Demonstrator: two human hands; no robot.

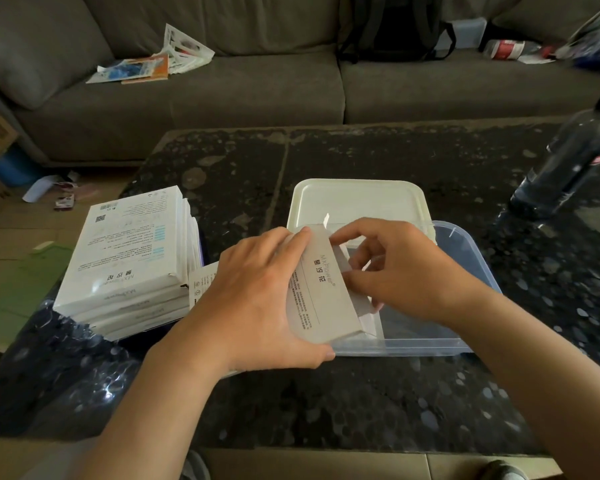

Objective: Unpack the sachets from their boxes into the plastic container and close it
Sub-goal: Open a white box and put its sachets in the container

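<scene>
Over the clear container (465, 258), both hands on a white box (321, 289) (flap open).

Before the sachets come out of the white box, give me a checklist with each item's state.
1. White cardboard box held by left hand: ok.
2. Right hand at the open end flap: ok.
3. Clear plastic container open, under the box: ok.
4. Cream lid off, behind the container: ok.
5. Sachets showing at the opening: cannot tell.
6. Stack of white boxes left of the container: ok.
</scene>
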